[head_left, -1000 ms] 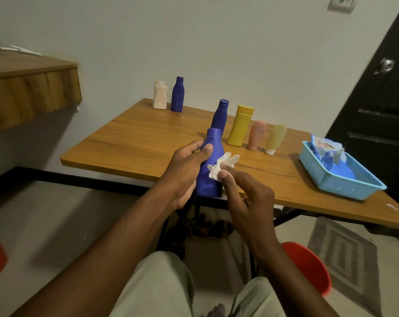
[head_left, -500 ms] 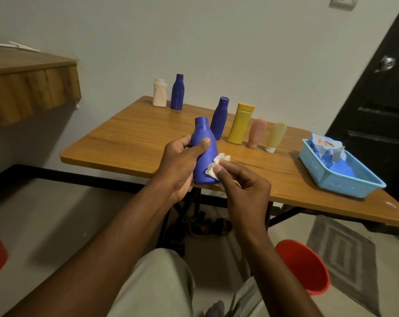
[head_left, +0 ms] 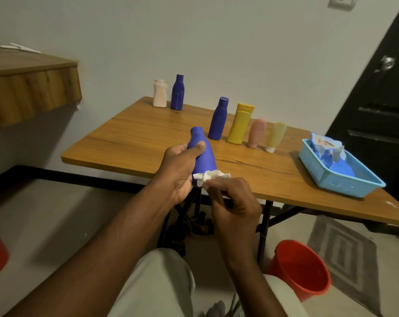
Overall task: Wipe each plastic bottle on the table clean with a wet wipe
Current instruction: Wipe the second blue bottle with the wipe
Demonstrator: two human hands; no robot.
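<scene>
So the left hand (head_left: 180, 170) had its fingers (head_left: 197, 149) wrapped round a blue plastic bottle (head_left: 205, 157), gripping it about the middle with the thumb laid across the front. The bottle was tilted, cap end up and to the left, base down toward the person. It hung in the air over the near edge of the wooden worktop (head_left: 136, 143), not touching it. The right hand (head_left: 236, 209) had its fingers (head_left: 216, 187) curled in, pinching a crumpled white wet wipe (head_left: 208, 177) that sat right against the lower end of that bottle, just beside the left palm.

Further back on the worktop a row stood upright: a second blue bottle (head_left: 219, 118), a yellow bottle (head_left: 239, 123), a pink tube (head_left: 256, 132) and a pale yellow tube (head_left: 275, 137), both tubes resting on their caps. At the far corner a white bottle (head_left: 160, 93) and a dark blue bottle (head_left: 177, 92) stood side by side, well apart from the row.

At the right end was a light blue basket (head_left: 338, 179) with an opened wipes pack (head_left: 326, 147) inside. On the floor near the person's right knee sat a red bucket (head_left: 301, 268), next to a grey patterned rug (head_left: 340, 250), and a black door (head_left: 381, 99) filled the right side
</scene>
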